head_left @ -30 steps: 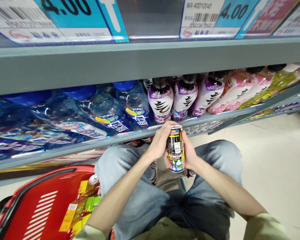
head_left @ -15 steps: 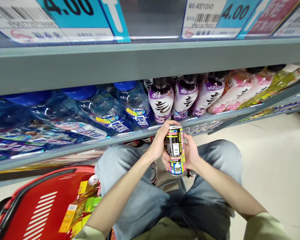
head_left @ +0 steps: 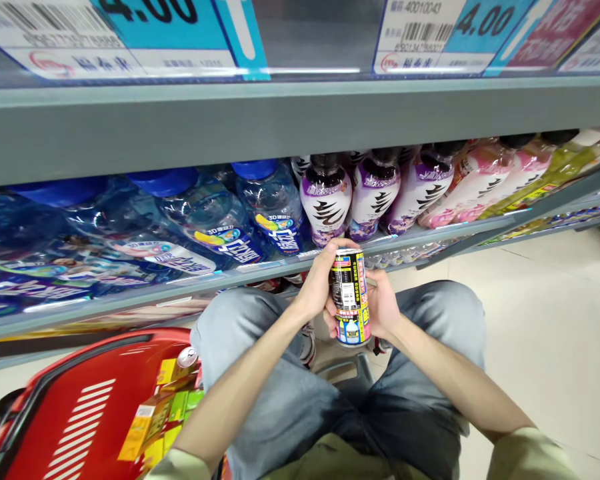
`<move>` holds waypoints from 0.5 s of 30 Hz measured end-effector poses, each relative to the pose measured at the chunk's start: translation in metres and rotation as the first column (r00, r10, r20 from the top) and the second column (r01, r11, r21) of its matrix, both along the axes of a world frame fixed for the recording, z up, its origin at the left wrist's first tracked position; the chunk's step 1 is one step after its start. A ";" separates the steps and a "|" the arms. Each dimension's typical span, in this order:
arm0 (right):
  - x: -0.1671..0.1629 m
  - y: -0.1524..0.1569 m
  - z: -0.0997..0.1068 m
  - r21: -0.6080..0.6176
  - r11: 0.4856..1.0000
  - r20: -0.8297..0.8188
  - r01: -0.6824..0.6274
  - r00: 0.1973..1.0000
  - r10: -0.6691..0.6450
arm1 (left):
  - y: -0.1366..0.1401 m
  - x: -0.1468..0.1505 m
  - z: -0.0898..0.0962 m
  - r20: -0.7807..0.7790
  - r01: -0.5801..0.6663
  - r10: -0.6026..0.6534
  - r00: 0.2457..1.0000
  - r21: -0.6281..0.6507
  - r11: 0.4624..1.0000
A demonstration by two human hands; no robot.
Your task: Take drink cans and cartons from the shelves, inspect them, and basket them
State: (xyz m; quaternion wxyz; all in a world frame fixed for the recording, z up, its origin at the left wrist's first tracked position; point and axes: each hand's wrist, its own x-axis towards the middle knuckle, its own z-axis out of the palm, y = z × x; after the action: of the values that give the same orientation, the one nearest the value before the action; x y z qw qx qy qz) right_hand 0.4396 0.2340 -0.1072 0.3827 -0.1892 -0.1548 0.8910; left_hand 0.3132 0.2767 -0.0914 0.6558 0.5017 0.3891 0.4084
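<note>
A tall drink can (head_left: 350, 297) with a black, yellow and pink printed label is held upright between my knees, in front of the shelf. My left hand (head_left: 316, 283) closes round its left side, with fingers over the upper edge. From the right, my right hand (head_left: 384, 305) grips the can too, and some of its fingers are hidden behind it. A white barcode panel on the label faces me. Just beyond the can stand purple-labelled bottles (head_left: 326, 203) on the shelf.
Large blue-capped bottles (head_left: 220, 230) line the shelf at left, pink-labelled bottles (head_left: 493, 173) at right. A grey shelf edge (head_left: 300, 130) with price tags overhangs them. Beside my left knee stands a red shopping basket (head_left: 45, 413) holding yellow and green boxes (head_left: 147, 427) and a can (head_left: 187, 358).
The can has turned a little in my hands: the barcode has shifted left and more of the side text shows. My hands stay in nearly the same place.
</note>
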 end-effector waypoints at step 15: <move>-0.001 -0.001 -0.003 0.049 0.999 0.044 0.014 0.999 -0.016 | 0.004 0.001 -0.006 0.042 -0.022 0.023 0.999 -0.026 0.999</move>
State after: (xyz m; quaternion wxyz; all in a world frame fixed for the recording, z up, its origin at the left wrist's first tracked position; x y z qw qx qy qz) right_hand 0.4387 0.2331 -0.1105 0.3903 -0.2007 -0.1833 0.8796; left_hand 0.3141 0.2811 -0.0972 0.6658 0.4799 0.3860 0.4212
